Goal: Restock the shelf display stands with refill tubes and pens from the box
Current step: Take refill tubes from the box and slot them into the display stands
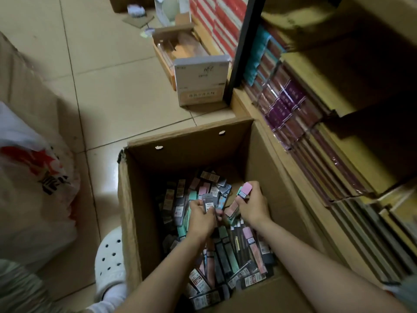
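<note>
An open cardboard box (128,199) stands on the floor and holds several flat refill tubes (228,251) in grey, pink and mint. Both my hands are down inside it. My left hand (200,219) pinches a grey refill tube (208,203) above the pile. My right hand (253,205) grips a few tubes, among them one with a pink cap (246,188) that sticks up past my fingers. The display stands are not in view.
Wooden shelves (334,141) packed with wrapped stationery run along the right. A white carton (202,80) and an open tray box (178,46) sit on the tiled floor beyond. A plastic bag (29,177) lies at left; my white clog (110,256) touches the box.
</note>
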A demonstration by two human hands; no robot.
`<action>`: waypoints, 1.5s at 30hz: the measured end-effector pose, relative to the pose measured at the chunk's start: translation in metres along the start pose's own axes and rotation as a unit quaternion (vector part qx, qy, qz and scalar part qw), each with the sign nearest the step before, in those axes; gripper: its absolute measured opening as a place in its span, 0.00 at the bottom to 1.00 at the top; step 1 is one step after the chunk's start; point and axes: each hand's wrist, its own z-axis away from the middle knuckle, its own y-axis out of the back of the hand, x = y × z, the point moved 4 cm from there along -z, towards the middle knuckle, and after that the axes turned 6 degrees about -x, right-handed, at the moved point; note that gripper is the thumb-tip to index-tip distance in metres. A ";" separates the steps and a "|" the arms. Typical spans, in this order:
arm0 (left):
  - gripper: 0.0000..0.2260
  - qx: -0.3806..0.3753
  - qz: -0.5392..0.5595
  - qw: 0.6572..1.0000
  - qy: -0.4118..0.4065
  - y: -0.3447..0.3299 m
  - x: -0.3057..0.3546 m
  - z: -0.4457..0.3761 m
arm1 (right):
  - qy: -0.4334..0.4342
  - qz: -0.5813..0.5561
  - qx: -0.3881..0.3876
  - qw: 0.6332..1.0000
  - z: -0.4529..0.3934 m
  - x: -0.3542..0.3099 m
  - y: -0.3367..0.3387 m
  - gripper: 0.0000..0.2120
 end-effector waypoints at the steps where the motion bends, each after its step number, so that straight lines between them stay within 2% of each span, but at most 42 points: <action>1: 0.07 -0.028 0.000 1.000 0.002 -0.001 0.012 0.005 | 0.016 0.001 0.003 1.000 0.007 -0.009 0.010 0.15; 4: 0.06 -0.100 -0.047 0.994 -0.011 -0.004 0.057 0.022 | 0.062 0.015 -0.014 0.998 0.031 -0.044 0.042 0.17; 7: 0.06 -0.170 -0.167 0.969 -0.073 -0.009 0.119 0.040 | 0.061 -0.083 -0.051 0.993 0.063 -0.087 0.080 0.20; 9: 0.11 -0.228 -0.227 0.942 -0.099 -0.017 0.164 0.058 | 0.058 -0.132 -0.058 0.988 0.093 -0.114 0.112 0.21; 11: 0.17 -0.280 -0.280 0.907 -0.143 -0.027 0.206 0.085 | 0.091 -0.142 -0.058 0.984 0.123 -0.134 0.146 0.20; 15: 0.23 -0.400 -0.299 0.836 -0.226 -0.060 0.253 0.153 | 0.124 -0.221 -0.064 0.965 0.184 -0.157 0.206 0.18; 18: 0.14 -0.450 -0.297 0.792 -0.284 -0.092 0.270 0.197 | 0.144 -0.243 -0.038 0.958 0.218 -0.167 0.242 0.19; 21: 0.09 -0.467 -0.270 0.780 -0.318 -0.120 0.283 0.228 | 0.174 -0.263 0.007 0.949 0.244 -0.171 0.272 0.19; 25: 0.13 -0.482 -0.252 0.778 -0.315 -0.142 0.291 0.248 | 0.214 -0.196 0.087 0.953 0.265 -0.174 0.297 0.18; 30: 0.14 -0.478 -0.164 0.812 -0.293 -0.162 0.301 0.256 | 0.241 -0.156 0.187 0.940 0.274 -0.180 0.321 0.18; 34: 0.13 -0.483 -0.141 0.825 -0.256 -0.171 0.306 0.254 | 0.247 -0.156 0.217 0.932 0.273 -0.186 0.333 0.24; 38: 0.09 -0.536 -0.122 0.807 -0.215 -0.178 0.309 0.250 | 0.255 -0.113 0.231 0.932 0.274 -0.195 0.344 0.27; 40: 0.09 -0.545 -0.109 0.809 -0.192 -0.181 0.312 0.246 | 0.255 -0.105 0.235 0.932 0.276 -0.198 0.355 0.27; 43: 0.11 -0.495 -0.103 0.840 -0.197 -0.182 0.322 0.235 | 0.259 -0.141 0.246 0.923 0.280 -0.203 0.382 0.25; 45: 0.09 -0.459 -0.112 0.852 -0.224 -0.182 0.330 0.229 | 0.251 -0.095 0.307 0.913 0.282 -0.205 0.407 0.21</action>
